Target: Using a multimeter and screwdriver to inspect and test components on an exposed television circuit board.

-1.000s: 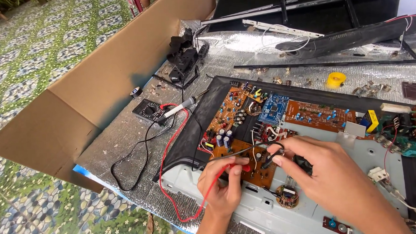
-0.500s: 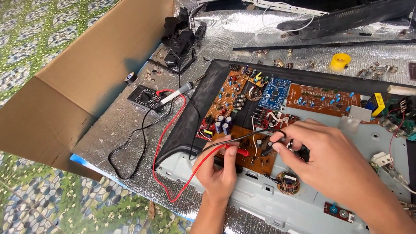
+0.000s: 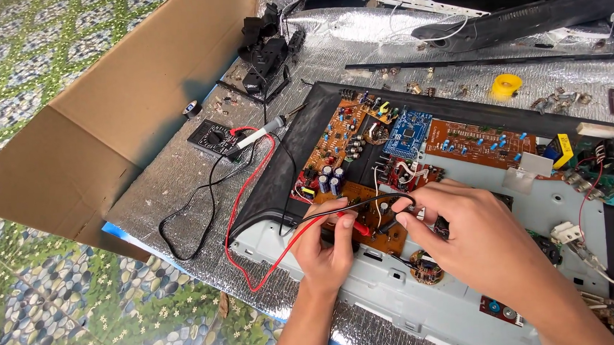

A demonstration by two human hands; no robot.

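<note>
My left hand (image 3: pixel 325 245) pinches a red test probe (image 3: pixel 355 227), its tip on a brown circuit board (image 3: pixel 376 226) inside an opened flat-screen set (image 3: pixel 533 203). My right hand (image 3: pixel 467 230) grips a black test probe (image 3: pixel 388 225) and presses its tip to the same board, close to the red one. A red lead (image 3: pixel 243 218) and a black lead (image 3: pixel 204 213) run left over the foil to a black multimeter (image 3: pixel 214 137).
A soldering iron (image 3: pixel 263 131) lies beside the meter. A large cardboard sheet (image 3: pixel 108 113) stands at the left edge of the silver foil mat (image 3: pixel 356 37). More boards, a blue one (image 3: pixel 406 134), a yellow tape roll (image 3: pixel 506 85), black brackets (image 3: pixel 265 48) and loose screws lie behind.
The view has shifted slightly, so the set sits a bit more to the right. Both hands stay on the brown board, with the probes nudged a little.
</note>
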